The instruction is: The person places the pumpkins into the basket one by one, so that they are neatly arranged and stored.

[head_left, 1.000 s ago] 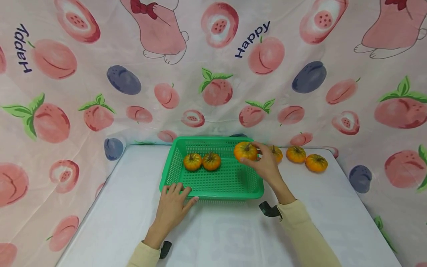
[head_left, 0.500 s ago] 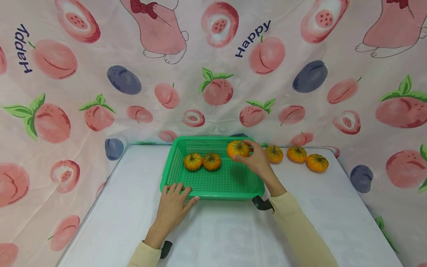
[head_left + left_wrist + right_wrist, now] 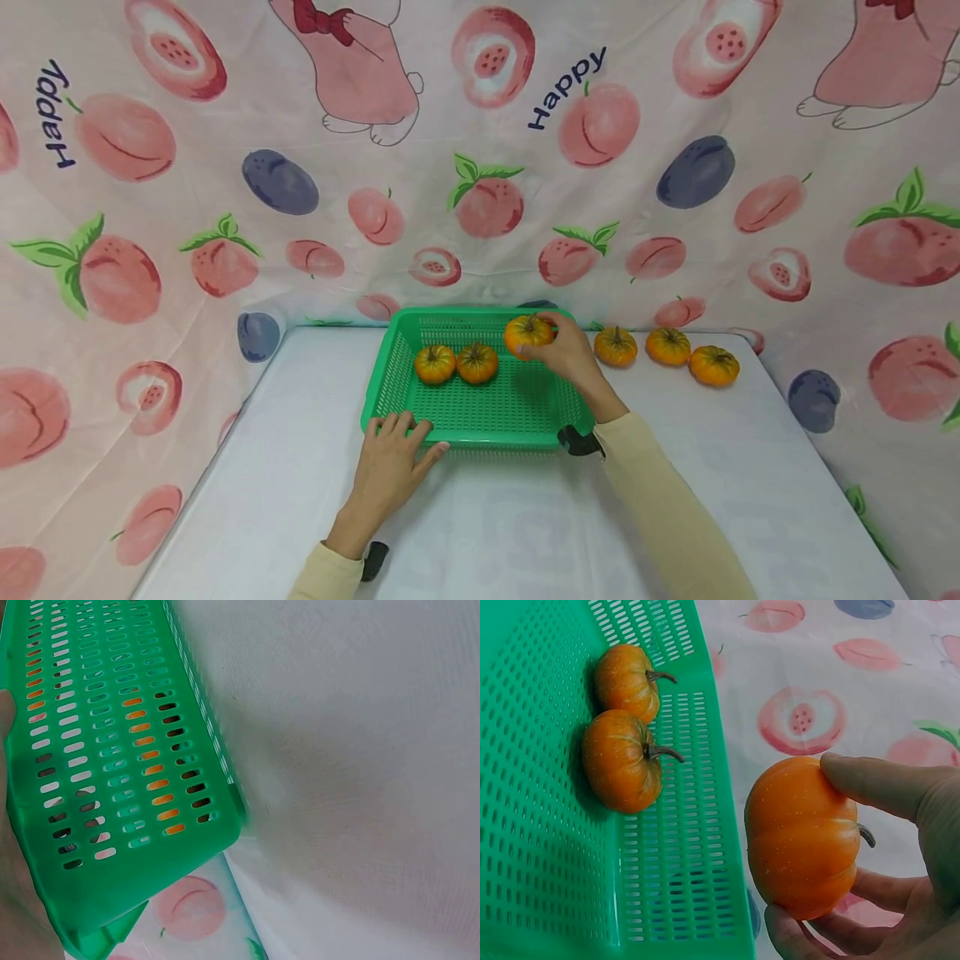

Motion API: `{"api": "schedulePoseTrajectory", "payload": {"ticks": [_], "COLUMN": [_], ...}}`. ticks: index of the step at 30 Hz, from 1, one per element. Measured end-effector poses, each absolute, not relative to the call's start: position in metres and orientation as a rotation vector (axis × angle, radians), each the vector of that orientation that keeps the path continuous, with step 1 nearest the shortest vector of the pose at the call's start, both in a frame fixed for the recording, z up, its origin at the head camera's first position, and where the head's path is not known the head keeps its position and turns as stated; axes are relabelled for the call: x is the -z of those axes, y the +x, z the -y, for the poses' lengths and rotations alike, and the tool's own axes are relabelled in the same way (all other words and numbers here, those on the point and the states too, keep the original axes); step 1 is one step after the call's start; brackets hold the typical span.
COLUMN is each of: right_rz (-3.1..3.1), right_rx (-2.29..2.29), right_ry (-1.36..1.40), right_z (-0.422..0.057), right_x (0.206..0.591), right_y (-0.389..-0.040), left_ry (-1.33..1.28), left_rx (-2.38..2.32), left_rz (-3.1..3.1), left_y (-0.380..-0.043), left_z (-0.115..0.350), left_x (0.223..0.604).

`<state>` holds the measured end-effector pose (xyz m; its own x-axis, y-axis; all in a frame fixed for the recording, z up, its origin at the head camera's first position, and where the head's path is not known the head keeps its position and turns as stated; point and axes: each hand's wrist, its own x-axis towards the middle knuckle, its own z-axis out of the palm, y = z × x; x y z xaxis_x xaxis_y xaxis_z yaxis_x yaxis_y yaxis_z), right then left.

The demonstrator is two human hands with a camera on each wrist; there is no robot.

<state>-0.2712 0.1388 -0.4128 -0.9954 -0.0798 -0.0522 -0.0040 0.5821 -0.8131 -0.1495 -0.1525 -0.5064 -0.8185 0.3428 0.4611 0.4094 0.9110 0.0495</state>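
Observation:
Between thumb and fingers, my right hand (image 3: 564, 348) grips a small orange pumpkin (image 3: 527, 334) above the right part of a green plastic basket (image 3: 480, 438). In the right wrist view this pumpkin (image 3: 802, 838) has its stem towards the palm. Two more pumpkins, one on the left (image 3: 435, 364) and one on the right (image 3: 477, 363), sit side by side on the basket floor. My left hand (image 3: 390, 467) rests with fairly straight fingers on the basket's near rim at the left corner. The left wrist view shows the slotted basket wall (image 3: 97, 750) close up, with only a sliver of the hand.
Three pumpkins stand on the white table (image 3: 300, 467) right of the basket: one near it (image 3: 616, 347), one in the middle (image 3: 667, 346) and one farthest right (image 3: 714, 366). A fruit-printed cloth (image 3: 420, 208) hangs behind the table.
My right hand has moved left with the pumpkin, farther over the basket, uncovering the nearest table pumpkin. The left hand has stayed at the rim.

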Motion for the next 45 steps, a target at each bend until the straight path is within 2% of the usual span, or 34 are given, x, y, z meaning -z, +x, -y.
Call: {"api": "schedulePoseTrajectory", "payload": {"ticks": [45], "right_rz": [-2.644], "right_rx": [1.146], "right_ry": [0.074], "right_z": [-0.121], "right_x": [0.446], "right_y": [-0.313], "left_ry": [-0.542], "left_rx": [0.170], "left_rz": [2.643], "left_y": [-0.149], "left_z": [0.153], "left_x": [0.505]}}
